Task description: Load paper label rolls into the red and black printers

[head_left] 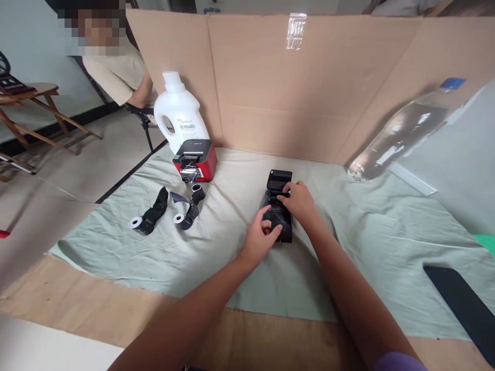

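A black handheld terminal (286, 236) with its cover (280, 178) flipped up lies on the cloth in front of me. My left hand (260, 233) grips its near part, thumb and fingers bent over the black surface. At the open cover's hinge, my right hand (299, 200) has its fingers closed together; what they pinch, if anything, is too small to make out. Both hands partly hide the device. Left of them lie two partly unrolled rolls of black-backed paper, one roll (145, 224) farther left and another roll (186, 219) nearer.
Behind the rolls stand a red-and-black printer (207, 162) with dark paper hanging out and a white detergent bottle (180, 111). A cardboard panel (263, 77) closes the back. To the right are a leaning clear bottle (406, 129) and a dark phone (460, 304). A person (112, 72) sits back left.
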A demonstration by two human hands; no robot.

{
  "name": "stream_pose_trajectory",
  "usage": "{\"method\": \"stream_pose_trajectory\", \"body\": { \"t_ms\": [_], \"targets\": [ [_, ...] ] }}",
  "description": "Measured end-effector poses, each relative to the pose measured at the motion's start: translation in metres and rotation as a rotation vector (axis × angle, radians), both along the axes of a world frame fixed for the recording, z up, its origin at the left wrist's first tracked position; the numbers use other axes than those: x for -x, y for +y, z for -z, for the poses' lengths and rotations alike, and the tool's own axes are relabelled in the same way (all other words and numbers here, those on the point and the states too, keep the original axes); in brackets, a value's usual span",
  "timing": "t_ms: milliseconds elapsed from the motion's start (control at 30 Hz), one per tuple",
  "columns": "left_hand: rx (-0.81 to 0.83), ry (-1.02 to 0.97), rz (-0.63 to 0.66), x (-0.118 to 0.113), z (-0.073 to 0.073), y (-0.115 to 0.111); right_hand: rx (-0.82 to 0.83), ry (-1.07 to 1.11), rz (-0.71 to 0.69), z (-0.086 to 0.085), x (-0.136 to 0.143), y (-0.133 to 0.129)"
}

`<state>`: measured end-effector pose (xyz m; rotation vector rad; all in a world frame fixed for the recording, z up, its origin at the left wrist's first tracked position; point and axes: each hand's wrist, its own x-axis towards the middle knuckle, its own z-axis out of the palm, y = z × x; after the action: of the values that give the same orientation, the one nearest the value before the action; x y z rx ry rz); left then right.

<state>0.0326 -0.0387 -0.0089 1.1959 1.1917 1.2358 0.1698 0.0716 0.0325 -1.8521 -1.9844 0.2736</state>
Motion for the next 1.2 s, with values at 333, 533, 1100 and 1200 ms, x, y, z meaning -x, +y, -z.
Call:
{"method": "stream_pose_trajectory", "body": {
  "t_ms": [333,533,1100,1200],
  "targets": [
    [-0.024,0.149,0.04,0.007,-0.004,-0.006,-0.152,0.359,-0.27,-0.006,-0.02,0.017],
    [0.001,0.156,0.043,0.01,-0.011,-0.009,0.146,0.173,-0.454,-0.031,-0.029,-0.001],
    [0.009,0.148,0.063,0.007,-0.002,-0.007,0.471,0.316,-0.195,-0.009,-0.03,0.009],
    [-0.002,0.153,0.06,0.007,-0.004,-0.007,0.479,0.328,-0.18,-0.01,-0.029,0.007]
  ]
}}
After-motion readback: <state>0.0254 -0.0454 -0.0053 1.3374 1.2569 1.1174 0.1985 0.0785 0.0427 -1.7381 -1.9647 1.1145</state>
